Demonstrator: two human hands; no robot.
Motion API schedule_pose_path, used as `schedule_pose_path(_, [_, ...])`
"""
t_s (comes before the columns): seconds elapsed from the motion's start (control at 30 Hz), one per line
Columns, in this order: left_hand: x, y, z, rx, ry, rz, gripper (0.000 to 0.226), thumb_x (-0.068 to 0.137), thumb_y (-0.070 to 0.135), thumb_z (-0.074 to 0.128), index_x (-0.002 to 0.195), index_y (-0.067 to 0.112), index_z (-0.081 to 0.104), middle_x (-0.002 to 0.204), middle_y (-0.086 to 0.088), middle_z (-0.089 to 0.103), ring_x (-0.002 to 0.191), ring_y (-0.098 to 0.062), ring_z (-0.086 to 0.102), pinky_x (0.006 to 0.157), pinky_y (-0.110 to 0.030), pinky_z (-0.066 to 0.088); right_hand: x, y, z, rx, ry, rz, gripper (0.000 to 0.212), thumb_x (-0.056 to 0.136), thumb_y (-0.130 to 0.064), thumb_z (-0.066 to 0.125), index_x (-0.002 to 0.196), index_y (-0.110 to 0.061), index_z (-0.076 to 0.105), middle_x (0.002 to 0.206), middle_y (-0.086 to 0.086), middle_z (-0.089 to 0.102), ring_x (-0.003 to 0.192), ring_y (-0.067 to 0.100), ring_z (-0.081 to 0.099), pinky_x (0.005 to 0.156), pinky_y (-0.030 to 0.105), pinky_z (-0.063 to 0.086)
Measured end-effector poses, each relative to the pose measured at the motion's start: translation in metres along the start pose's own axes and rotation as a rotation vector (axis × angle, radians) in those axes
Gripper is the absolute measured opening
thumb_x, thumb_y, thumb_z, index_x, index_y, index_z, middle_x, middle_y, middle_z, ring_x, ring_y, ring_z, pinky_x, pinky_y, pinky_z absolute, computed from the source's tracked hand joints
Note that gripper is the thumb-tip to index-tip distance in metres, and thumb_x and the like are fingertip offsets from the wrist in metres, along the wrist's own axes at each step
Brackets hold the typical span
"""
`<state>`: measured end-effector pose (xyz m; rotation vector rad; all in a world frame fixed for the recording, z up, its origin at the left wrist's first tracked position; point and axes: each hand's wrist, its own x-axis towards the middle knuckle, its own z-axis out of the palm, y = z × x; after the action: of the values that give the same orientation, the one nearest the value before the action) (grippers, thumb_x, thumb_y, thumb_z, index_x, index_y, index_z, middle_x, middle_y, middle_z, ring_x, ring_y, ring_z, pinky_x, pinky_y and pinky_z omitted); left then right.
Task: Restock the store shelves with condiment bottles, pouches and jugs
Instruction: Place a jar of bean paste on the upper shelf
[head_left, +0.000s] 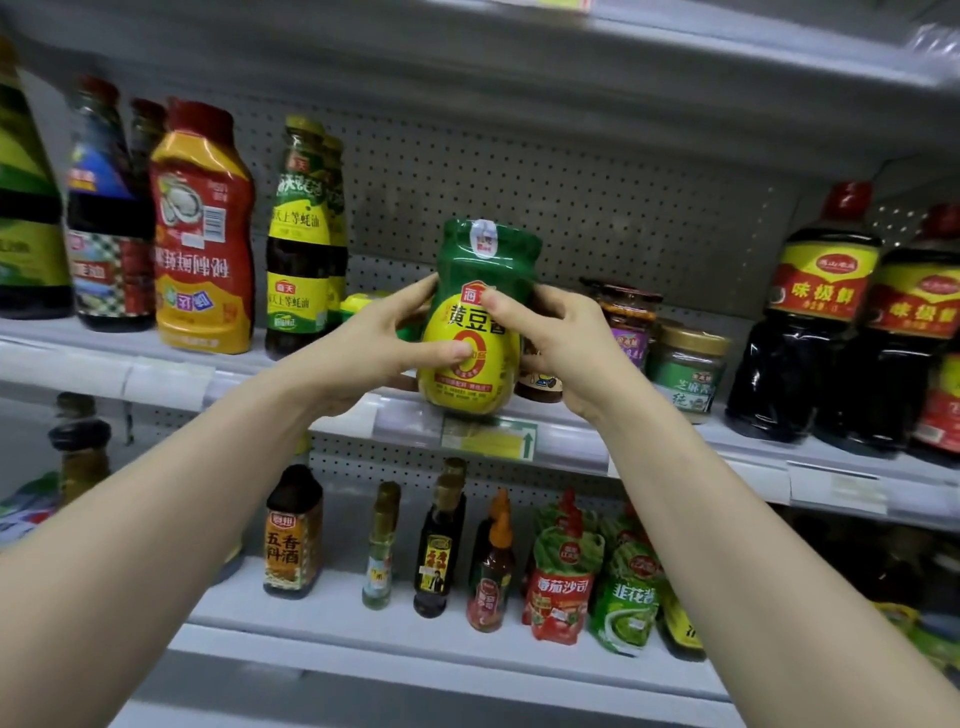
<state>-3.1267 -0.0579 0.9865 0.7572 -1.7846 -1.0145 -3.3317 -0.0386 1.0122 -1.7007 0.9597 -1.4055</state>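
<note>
A green-and-yellow jar of soybean paste (480, 270) with a green shrink-wrapped lid stands upright at the front edge of the middle shelf (171, 371). My left hand (384, 345) grips its left side, thumb across the yellow label. My right hand (558, 343) grips its right side, thumb on the label's top. Behind my left hand a similar green-and-yellow item (361, 306) lies partly hidden.
Left of the jar stand oyster sauce bottles (298, 244) and a red-and-yellow squeeze bottle (202, 234). Right of it are small jars (683, 371) and dark soy sauce jugs (810, 317). The lower shelf holds small bottles (293, 535) and red and green pouches (563, 577).
</note>
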Motion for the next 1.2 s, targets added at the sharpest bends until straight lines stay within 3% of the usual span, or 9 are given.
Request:
schedule_pose_path(0.17, [0.009, -0.001, -0.006, -0.007, -0.088, -0.028, 0.081, 0.077, 0.032, 0.075, 0.146, 0.049, 0.037, 0.125, 0.012, 0.067, 0.111, -0.01, 0.067, 0.076, -0.026, 0.059, 0.008, 0.001, 0.003, -0.018, 0.037, 0.0, 0.038, 0.085, -0.034, 0.079, 0.118, -0.016, 0.07, 0.106, -0.005, 0.077, 0.093, 0.007, 0.074, 0.067, 0.02, 0.058])
schedule_pose_path(0.33, [0.02, -0.007, -0.011, -0.043, -0.07, -0.038, 0.088, 0.075, 0.029, 0.076, 0.15, 0.045, 0.033, 0.122, 0.017, 0.066, 0.109, -0.006, 0.067, 0.075, -0.025, 0.059, 0.021, 0.006, 0.004, -0.057, 0.047, -0.001, 0.041, 0.084, -0.037, 0.079, 0.119, -0.018, 0.07, 0.11, -0.005, 0.076, 0.098, 0.009, 0.073, 0.072, 0.024, 0.058])
schedule_pose_path(0.53, [0.031, -0.015, -0.008, -0.027, -0.038, -0.021, 0.088, 0.08, 0.024, 0.074, 0.153, 0.041, 0.029, 0.141, 0.011, 0.054, 0.112, -0.01, 0.066, 0.08, -0.031, 0.059, 0.033, 0.014, 0.003, -0.094, 0.061, -0.016, 0.039, 0.087, -0.032, 0.078, 0.122, -0.016, 0.07, 0.112, -0.002, 0.076, 0.1, 0.012, 0.073, 0.078, 0.028, 0.061])
schedule_pose_path(0.8, [0.043, -0.021, -0.005, 0.034, 0.015, -0.002, 0.084, 0.085, 0.021, 0.073, 0.154, 0.038, 0.028, 0.134, 0.008, 0.061, 0.113, -0.012, 0.065, 0.085, -0.036, 0.059, 0.04, 0.025, 0.005, -0.091, 0.122, -0.034, 0.039, 0.09, -0.024, 0.076, 0.125, -0.011, 0.066, 0.118, 0.004, 0.073, 0.108, 0.018, 0.07, 0.093, 0.042, 0.059])
schedule_pose_path(0.97, [0.048, -0.023, -0.002, 0.077, 0.052, -0.002, 0.088, 0.086, 0.021, 0.074, 0.156, 0.033, 0.023, 0.143, 0.004, 0.053, 0.12, -0.017, 0.06, 0.098, -0.045, 0.054, 0.043, 0.028, 0.008, -0.093, 0.142, -0.027, 0.036, 0.094, -0.019, 0.071, 0.127, -0.01, 0.062, 0.118, 0.004, 0.071, 0.107, 0.016, 0.069, 0.092, 0.037, 0.059])
schedule_pose_path(1.1, [0.049, -0.029, 0.002, 0.099, 0.057, 0.004, 0.089, 0.085, 0.018, 0.074, 0.157, 0.031, 0.022, 0.141, 0.004, 0.056, 0.123, -0.016, 0.058, 0.102, -0.045, 0.051, 0.039, 0.034, 0.01, -0.071, 0.127, -0.013, 0.03, 0.097, -0.016, 0.066, 0.126, -0.013, 0.06, 0.116, -0.002, 0.07, 0.103, 0.01, 0.069, 0.085, 0.029, 0.059])
schedule_pose_path(1.2, [0.047, -0.036, 0.006, 0.144, 0.095, 0.036, 0.087, 0.086, 0.019, 0.074, 0.156, 0.033, 0.024, 0.138, 0.007, 0.058, 0.122, -0.013, 0.058, 0.103, -0.043, 0.051, 0.035, 0.037, 0.015, -0.066, 0.154, -0.021, 0.031, 0.097, -0.014, 0.065, 0.128, -0.013, 0.059, 0.12, 0.001, 0.07, 0.109, 0.014, 0.068, 0.095, 0.04, 0.058])
